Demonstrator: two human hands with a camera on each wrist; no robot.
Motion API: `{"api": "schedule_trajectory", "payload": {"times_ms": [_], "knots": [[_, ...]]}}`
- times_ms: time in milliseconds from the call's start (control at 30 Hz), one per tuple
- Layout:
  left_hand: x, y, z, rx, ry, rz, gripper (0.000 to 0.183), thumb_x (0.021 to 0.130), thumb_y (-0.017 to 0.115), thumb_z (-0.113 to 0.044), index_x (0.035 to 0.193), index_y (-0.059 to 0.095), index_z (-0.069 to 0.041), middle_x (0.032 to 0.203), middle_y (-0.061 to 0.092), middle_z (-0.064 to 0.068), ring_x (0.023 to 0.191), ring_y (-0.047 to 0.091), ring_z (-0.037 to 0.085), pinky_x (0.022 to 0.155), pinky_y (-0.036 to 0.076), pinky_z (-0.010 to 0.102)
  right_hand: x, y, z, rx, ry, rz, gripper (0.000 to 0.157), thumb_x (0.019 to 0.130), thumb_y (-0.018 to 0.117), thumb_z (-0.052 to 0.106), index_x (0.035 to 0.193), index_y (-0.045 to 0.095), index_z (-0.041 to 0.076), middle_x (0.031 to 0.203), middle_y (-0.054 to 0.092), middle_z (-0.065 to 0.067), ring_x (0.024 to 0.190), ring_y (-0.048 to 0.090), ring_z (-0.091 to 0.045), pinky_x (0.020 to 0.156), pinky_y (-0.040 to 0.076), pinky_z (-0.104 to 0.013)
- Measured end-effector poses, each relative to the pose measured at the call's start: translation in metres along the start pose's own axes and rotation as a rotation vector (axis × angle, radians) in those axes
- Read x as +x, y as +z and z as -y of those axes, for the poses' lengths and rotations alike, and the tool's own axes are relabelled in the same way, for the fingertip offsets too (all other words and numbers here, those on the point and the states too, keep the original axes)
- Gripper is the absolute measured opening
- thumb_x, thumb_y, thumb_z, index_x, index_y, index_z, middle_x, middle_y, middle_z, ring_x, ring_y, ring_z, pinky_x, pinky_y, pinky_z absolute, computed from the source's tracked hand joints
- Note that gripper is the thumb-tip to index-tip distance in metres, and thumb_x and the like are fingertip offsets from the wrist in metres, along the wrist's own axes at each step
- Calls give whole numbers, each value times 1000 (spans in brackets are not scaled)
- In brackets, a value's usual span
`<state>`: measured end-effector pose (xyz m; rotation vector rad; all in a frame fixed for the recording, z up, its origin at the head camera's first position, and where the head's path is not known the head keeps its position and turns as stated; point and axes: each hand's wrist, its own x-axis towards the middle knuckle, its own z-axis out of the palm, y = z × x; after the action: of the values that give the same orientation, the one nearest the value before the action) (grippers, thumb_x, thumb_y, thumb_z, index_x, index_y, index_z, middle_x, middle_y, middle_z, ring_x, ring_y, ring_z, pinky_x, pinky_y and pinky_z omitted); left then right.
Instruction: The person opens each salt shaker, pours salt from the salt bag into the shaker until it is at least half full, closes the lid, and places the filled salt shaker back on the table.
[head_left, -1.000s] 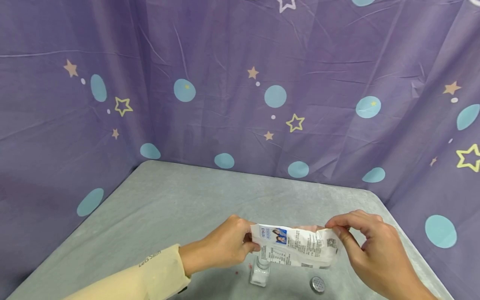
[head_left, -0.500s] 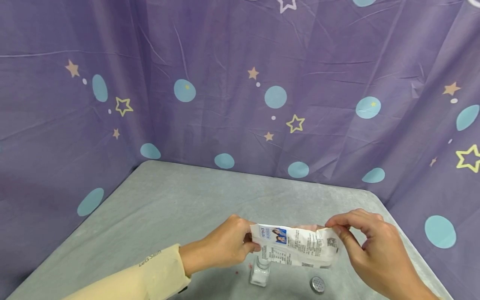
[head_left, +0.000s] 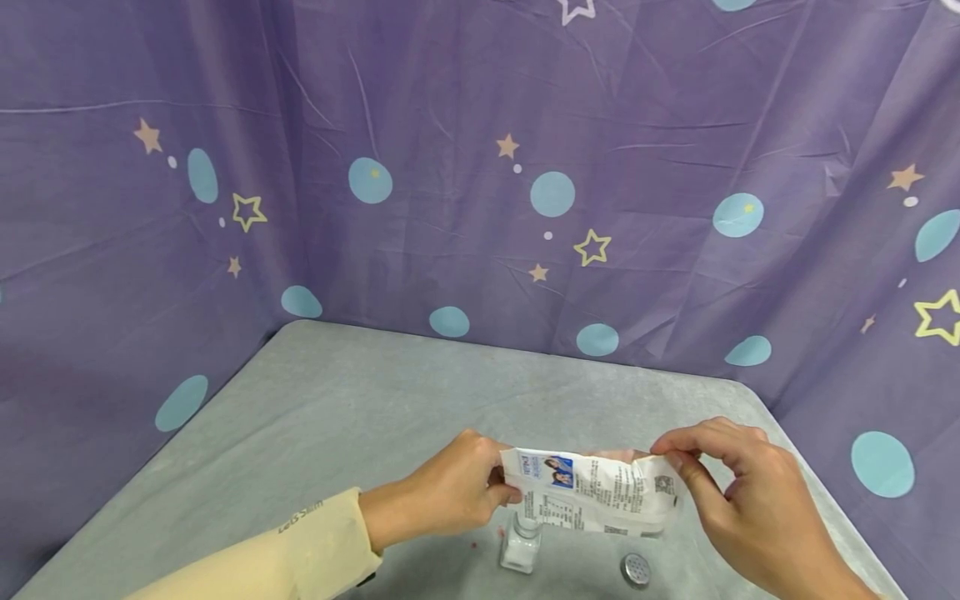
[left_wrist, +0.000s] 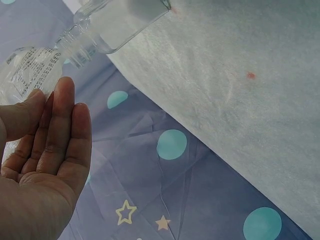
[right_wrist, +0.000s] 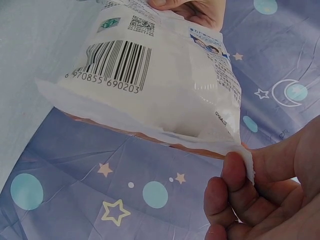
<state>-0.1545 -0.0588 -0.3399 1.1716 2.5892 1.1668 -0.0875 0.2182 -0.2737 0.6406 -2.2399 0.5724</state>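
Both hands hold a white printed plastic packet (head_left: pixel 592 492) above the table, stretched sideways between them. My left hand (head_left: pixel 457 483) pinches its left end with thumb and fingers. At the upper right corner, my right hand (head_left: pixel 742 492) pinches the edge between thumb and index finger. Under the packet's left part stands a small square glass shaker bottle (head_left: pixel 520 550), without a cap and whitish inside. The bottle's threaded neck (left_wrist: pixel 77 47) shows beside the packet in the left wrist view. A barcode (right_wrist: pixel 117 65) faces the right wrist camera. Whether anything leaves the packet is not visible.
A round metal shaker lid with holes (head_left: pixel 636 570) lies on the grey-covered table (head_left: pixel 390 392), right of the bottle. Small red spots (head_left: pixel 474 545) mark the cloth left of the bottle. A purple patterned curtain (head_left: pixel 450 108) closes off the back and sides.
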Motion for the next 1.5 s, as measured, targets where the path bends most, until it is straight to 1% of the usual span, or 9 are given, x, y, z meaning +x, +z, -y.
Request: {"api": "schedule_trajectory", "payload": {"times_ms": [333, 633, 867, 1100, 1300, 1500], "knots": [[0, 0, 0, 13, 5, -4, 25, 84, 70, -1, 108, 71, -7, 97, 71, -3, 75, 61, -8, 60, 50, 10, 1, 0, 1, -17, -6, -7, 42, 71, 71, -9, 83, 70, 31, 82, 63, 21, 78, 53, 4, 70, 38, -16], [0, 0, 0, 17, 0, -4, 25, 84, 70, -1, 108, 71, -8, 97, 71, -4, 74, 61, -7, 59, 50, 11, 1, 0, 1, -16, -2, -3, 41, 72, 71, -9, 83, 70, 30, 82, 64, 21, 78, 53, 4, 70, 37, -17], [0, 0, 1, 10, -2, -2, 24, 84, 70, -1, 108, 71, -7, 97, 71, -3, 74, 61, -7, 58, 50, 11, 2, 0, 2, -12, 2, 4, 40, 72, 70, -9, 84, 70, 30, 82, 64, 20, 79, 53, 4, 70, 36, -17], [-1, 2, 2, 28, 20, -10, 23, 83, 71, -2, 106, 71, -7, 95, 71, -3, 73, 61, -8, 58, 49, 10, 1, 0, 1, -4, 13, 16, 39, 72, 70, -9, 84, 71, 28, 83, 64, 19, 80, 54, 4, 73, 34, -14], [-2, 2, 3, 20, 18, -8, 23, 84, 71, -2, 106, 71, -8, 95, 71, -4, 73, 61, -9, 58, 50, 11, 1, 0, 1, 14, 24, 24, 38, 73, 70, -9, 84, 71, 26, 83, 65, 18, 81, 54, 4, 75, 32, -13], [-2, 2, 2, 17, 13, -7, 24, 84, 71, -2, 107, 71, -8, 96, 71, -4, 76, 61, -8, 60, 50, 11, 1, 0, 0, 23, 3, 16, 37, 72, 70, -10, 84, 71, 25, 83, 65, 17, 81, 54, 4, 77, 33, -13]]}}
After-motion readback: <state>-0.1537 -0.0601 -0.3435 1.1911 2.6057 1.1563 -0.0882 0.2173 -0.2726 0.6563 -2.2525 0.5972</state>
